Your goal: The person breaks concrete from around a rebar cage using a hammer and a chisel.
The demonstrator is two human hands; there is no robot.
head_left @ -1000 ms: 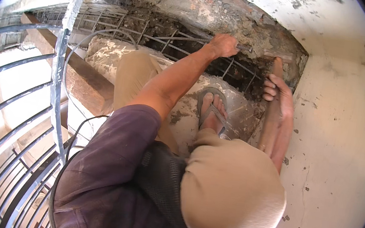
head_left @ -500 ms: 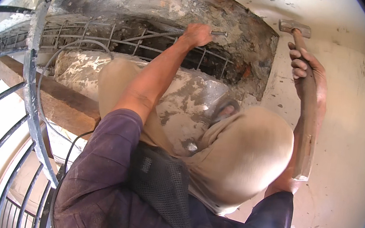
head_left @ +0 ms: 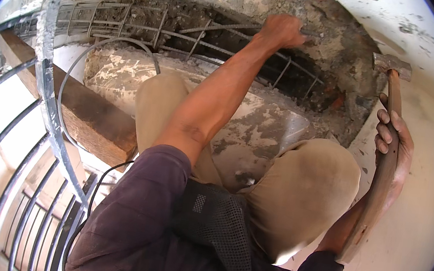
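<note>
My left hand point(head_left: 282, 31) is closed in a fist around a thin steel chisel point(head_left: 313, 34); one end sticks out to the right, near the rough broken concrete point(head_left: 344, 29). Just below and left of that fist runs exposed rebar point(head_left: 202, 35) in a dark, hollowed-out recess. At the right, my right hand point(head_left: 398, 137) grips a hammer by its wooden handle point(head_left: 372, 209). The blocky hammer head point(head_left: 392, 66) is held up, apart from the chisel, and the handle's lower end lies along my forearm.
My bent knees point(head_left: 305, 192) are over a plaster-spattered slab point(head_left: 127, 73). On the left are a wooden beam point(head_left: 80, 105), a looped grey cable point(head_left: 66, 84) and a painted metal railing point(head_left: 48, 71). A pale wall point(head_left: 412, 224) rises at the right.
The view has shifted, so most of the scene sits farther right. My left hand still holds the chisel and my right hand keeps the hammer raised. My foot is now hidden behind the knee.
</note>
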